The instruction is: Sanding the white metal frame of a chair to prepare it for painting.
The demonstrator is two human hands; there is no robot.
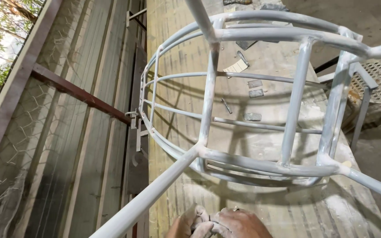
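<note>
A long workbench [186, 61] with a pale, dust-coated wooden top runs away from the camera, its left edge close to a wall of grey corrugated sheet [89, 145]. A rust-brown steel bar [80, 94] crosses that wall at a slant, and wire mesh [5, 132] covers the opening further left, with green leaves visible beyond it. Small flat metal offcuts [254, 88] lie scattered on the far middle of the bench top. Off the right edge stands a stool with a perforated seat [375, 88] on a bare concrete floor.

A grey-primed metal tube frame [252, 163], built of curved hoops joined by straight bars, rests on the bench and fills most of the view; one of its legs [151, 198] slants down toward the near left edge.

At the near edge, both hands appear only in part, dusted white. The right hand [241, 224], with a ring on one finger, is curled over and closed around the left hand [188, 222], whose fingers are bunched together. Whether they pinch anything between them cannot be told. The hands sit just beside the frame's slanting leg, not touching it.
</note>
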